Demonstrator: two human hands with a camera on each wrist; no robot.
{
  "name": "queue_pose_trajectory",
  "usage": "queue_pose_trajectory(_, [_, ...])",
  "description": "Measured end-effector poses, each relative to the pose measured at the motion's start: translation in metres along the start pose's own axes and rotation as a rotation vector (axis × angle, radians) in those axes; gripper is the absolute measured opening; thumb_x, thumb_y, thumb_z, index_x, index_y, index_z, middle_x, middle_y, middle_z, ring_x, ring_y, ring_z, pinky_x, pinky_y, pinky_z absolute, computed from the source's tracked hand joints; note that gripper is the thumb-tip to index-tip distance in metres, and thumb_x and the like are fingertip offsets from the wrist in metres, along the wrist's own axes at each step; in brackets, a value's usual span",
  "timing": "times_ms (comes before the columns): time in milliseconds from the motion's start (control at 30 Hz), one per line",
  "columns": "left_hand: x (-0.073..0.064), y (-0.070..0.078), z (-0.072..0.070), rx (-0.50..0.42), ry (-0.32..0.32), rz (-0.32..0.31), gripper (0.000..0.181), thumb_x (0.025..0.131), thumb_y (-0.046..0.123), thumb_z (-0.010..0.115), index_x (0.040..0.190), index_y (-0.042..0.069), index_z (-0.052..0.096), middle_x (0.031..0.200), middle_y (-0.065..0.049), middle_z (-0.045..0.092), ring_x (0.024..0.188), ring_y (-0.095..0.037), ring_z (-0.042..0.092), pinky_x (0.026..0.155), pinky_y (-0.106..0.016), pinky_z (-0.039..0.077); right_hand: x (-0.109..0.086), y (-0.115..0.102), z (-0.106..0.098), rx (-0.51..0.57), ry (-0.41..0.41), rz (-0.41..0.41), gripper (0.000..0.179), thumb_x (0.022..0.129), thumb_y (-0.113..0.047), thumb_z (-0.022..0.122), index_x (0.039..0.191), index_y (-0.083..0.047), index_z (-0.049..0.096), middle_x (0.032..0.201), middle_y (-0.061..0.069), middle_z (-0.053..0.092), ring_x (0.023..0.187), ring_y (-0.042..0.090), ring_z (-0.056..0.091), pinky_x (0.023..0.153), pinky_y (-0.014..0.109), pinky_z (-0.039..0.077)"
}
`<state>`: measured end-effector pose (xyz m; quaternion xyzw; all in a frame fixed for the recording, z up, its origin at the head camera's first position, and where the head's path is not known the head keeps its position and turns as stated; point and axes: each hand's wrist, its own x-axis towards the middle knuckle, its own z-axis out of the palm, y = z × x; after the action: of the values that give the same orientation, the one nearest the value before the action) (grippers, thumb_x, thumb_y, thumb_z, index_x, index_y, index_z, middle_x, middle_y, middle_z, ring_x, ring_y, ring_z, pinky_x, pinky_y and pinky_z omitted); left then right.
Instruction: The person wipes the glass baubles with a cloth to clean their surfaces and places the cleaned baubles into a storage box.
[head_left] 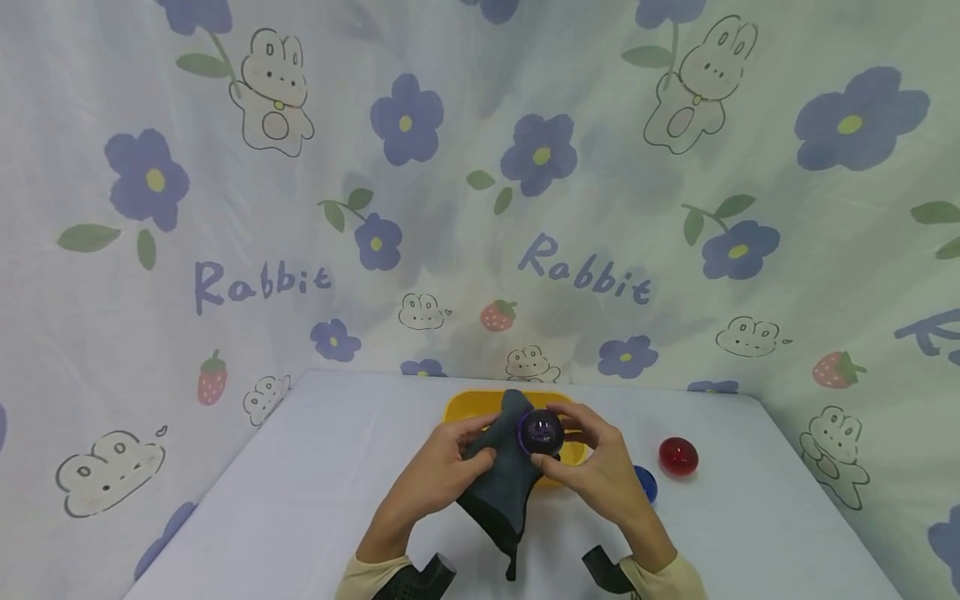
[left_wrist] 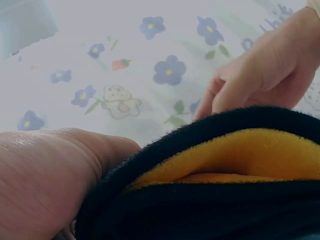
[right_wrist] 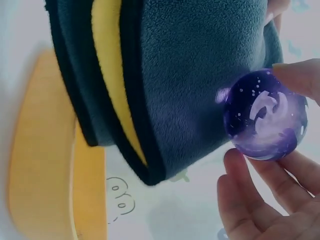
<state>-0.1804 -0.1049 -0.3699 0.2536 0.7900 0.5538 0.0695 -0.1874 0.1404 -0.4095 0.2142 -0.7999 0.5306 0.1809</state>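
My left hand grips a dark grey-blue cloth, thumb on its near face, with a corner hanging down toward me. Folded layers show a yellow inner side in both wrist views. A glossy purple ball is pinched between the thumb and fingers of my right hand, right against the cloth's right side. In the right wrist view the ball is see-through, with a pale swirl and white specks inside. Both hands are raised in front of a yellow container, which they partly hide.
On the white table, a red ball lies to the right of my right hand. A blue round object sits beside that wrist, partly covered by it. Behind the table hangs a curtain printed with rabbits and flowers.
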Motion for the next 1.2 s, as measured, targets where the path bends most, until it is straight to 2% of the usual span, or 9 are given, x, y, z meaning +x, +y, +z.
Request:
queue_pose_trajectory(200, [-0.001,0.001,-0.001,-0.008,0.032,0.01,0.056,0.098,0.009,0.056,0.153,0.001,0.047,0.133,-0.029,0.066,0.084,-0.02,0.078,0.073,-0.028,0.063,0.0,0.002,-0.001,-0.037,-0.039,0.042,0.06,0.078,-0.021,0.09,0.133,-0.017,0.067,0.127,0.004,0.07,0.101,0.016,0.072,0.097,0.033,0.056])
queue_pose_trajectory(367, [-0.001,0.004,0.0,0.001,0.065,0.032,0.055,0.097,0.006,0.056,0.151,0.001,0.05,0.132,-0.029,0.067,0.085,-0.021,0.077,0.072,-0.026,0.062,0.0,0.001,-0.001,-0.055,-0.069,0.061,0.059,0.077,-0.022,0.09,0.131,-0.018,0.068,0.125,0.003,0.068,0.097,0.012,0.072,0.095,0.031,0.057])
queue_pose_trajectory(600, [0.0,0.006,0.004,0.034,0.13,0.048,0.052,0.097,0.004,0.057,0.149,0.003,0.053,0.135,-0.027,0.066,0.093,-0.024,0.077,0.074,-0.026,0.062,-0.001,-0.005,-0.002,-0.006,-0.139,-0.016,0.058,0.074,-0.016,0.091,0.127,-0.021,0.069,0.121,-0.003,0.068,0.097,0.011,0.069,0.092,0.029,0.059])
queue_pose_trajectory(700, [0.0,0.004,0.004,0.053,0.127,0.053,0.052,0.097,0.003,0.056,0.149,0.003,0.053,0.136,-0.025,0.067,0.097,-0.025,0.076,0.077,-0.027,0.063,-0.003,-0.008,0.002,0.001,-0.155,-0.065,0.058,0.073,-0.017,0.092,0.126,-0.022,0.069,0.117,-0.005,0.068,0.097,0.011,0.067,0.091,0.029,0.059])
queue_pose_trajectory(900, [0.004,0.001,0.008,0.063,0.095,0.083,0.052,0.098,0.002,0.054,0.15,0.003,0.052,0.137,-0.022,0.067,0.101,-0.023,0.074,0.082,-0.026,0.062,-0.006,-0.016,0.003,0.04,-0.136,-0.108,0.059,0.075,-0.016,0.09,0.129,-0.022,0.068,0.122,-0.002,0.069,0.101,0.011,0.066,0.092,0.029,0.059])
queue_pose_trajectory(1033, [0.006,-0.001,0.014,0.081,0.063,0.098,0.053,0.099,0.007,0.057,0.151,0.003,0.051,0.137,-0.023,0.066,0.103,-0.022,0.073,0.083,-0.026,0.062,-0.007,-0.018,0.003,0.117,-0.084,-0.122,0.059,0.078,-0.009,0.088,0.131,-0.02,0.066,0.126,0.004,0.068,0.104,0.014,0.069,0.097,0.025,0.057])
queue_pose_trajectory(1200, [0.007,-0.003,0.019,0.083,0.054,0.086,0.054,0.099,0.01,0.058,0.152,0.003,0.049,0.139,-0.021,0.066,0.111,-0.026,0.072,0.088,-0.031,0.061,-0.005,-0.017,0.002,0.138,-0.029,-0.136,0.061,0.078,-0.005,0.087,0.133,-0.017,0.065,0.131,0.005,0.065,0.108,0.016,0.069,0.102,0.02,0.052])
